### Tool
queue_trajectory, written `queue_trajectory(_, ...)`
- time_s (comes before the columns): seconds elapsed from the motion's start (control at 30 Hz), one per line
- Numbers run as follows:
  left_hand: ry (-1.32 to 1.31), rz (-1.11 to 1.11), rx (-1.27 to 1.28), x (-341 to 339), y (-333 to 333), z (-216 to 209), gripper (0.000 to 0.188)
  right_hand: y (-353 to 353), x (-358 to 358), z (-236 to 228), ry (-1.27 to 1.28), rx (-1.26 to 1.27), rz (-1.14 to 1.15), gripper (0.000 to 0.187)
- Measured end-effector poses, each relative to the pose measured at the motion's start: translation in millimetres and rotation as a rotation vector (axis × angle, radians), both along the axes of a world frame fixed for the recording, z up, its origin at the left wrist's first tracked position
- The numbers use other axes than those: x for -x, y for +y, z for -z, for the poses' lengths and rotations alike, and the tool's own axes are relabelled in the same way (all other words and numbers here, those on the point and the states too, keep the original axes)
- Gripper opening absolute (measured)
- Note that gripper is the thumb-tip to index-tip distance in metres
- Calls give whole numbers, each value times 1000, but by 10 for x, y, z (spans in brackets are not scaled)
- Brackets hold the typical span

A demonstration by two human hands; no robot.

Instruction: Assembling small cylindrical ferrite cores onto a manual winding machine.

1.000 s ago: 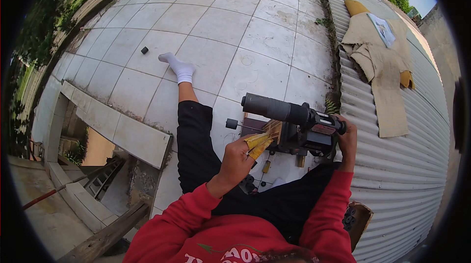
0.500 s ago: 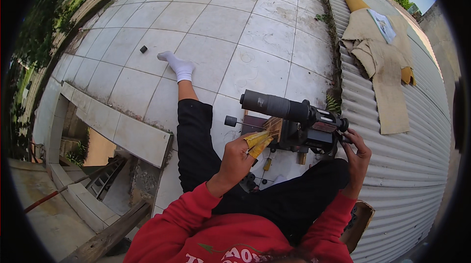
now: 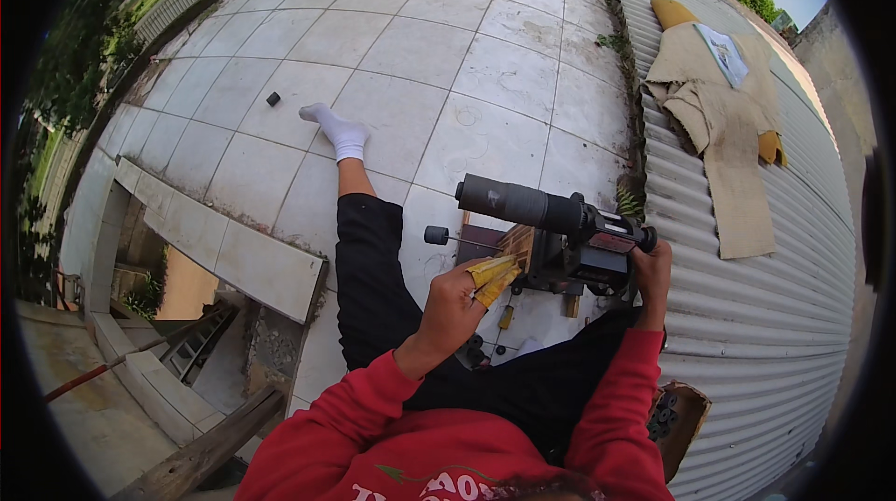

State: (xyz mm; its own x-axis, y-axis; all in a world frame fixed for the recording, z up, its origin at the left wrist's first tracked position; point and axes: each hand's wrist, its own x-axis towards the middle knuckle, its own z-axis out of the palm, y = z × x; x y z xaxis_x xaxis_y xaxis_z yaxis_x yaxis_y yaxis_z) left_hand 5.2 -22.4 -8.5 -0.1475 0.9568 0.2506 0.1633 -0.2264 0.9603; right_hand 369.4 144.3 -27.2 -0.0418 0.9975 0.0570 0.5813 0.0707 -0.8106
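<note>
A black machine (image 3: 599, 264) stands on the tiles between my legs, with a long dark cylinder (image 3: 513, 201) sticking out of it to the left. My left hand (image 3: 450, 307), with yellow tape round its fingertips, is closed in a pinch in front of a ribbed wooden piece (image 3: 519, 243). Whatever sits between those fingertips is too small to make out. A thin rod with a black knob (image 3: 436, 235) reaches out to the left beyond that hand. My right hand (image 3: 652, 269) grips the machine's right end; its fingertips are partly hidden behind it.
My stretched leg ends in a white sock (image 3: 340, 132); a small black cube (image 3: 273, 98) lies beyond it. On the left, a low wall (image 3: 252, 258) borders a drop with a ladder. Corrugated roofing (image 3: 784, 333) runs along the right, beside a carton (image 3: 689, 422) of dark cylindrical pieces.
My right hand has closed in on the machine's right end, its fingers now wrapped behind it instead of spread. My left hand has barely moved.
</note>
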Motion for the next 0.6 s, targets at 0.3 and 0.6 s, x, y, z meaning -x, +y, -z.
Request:
queue_trajectory(0.3,4,1,6,20,-14,34,32,-863,-16,-295,-26,-91,-60,37)
queue_trajectory(0.6,-54,-7,39,45,-26,23,32,-1021,482,-1178,-374,-328,-77,59)
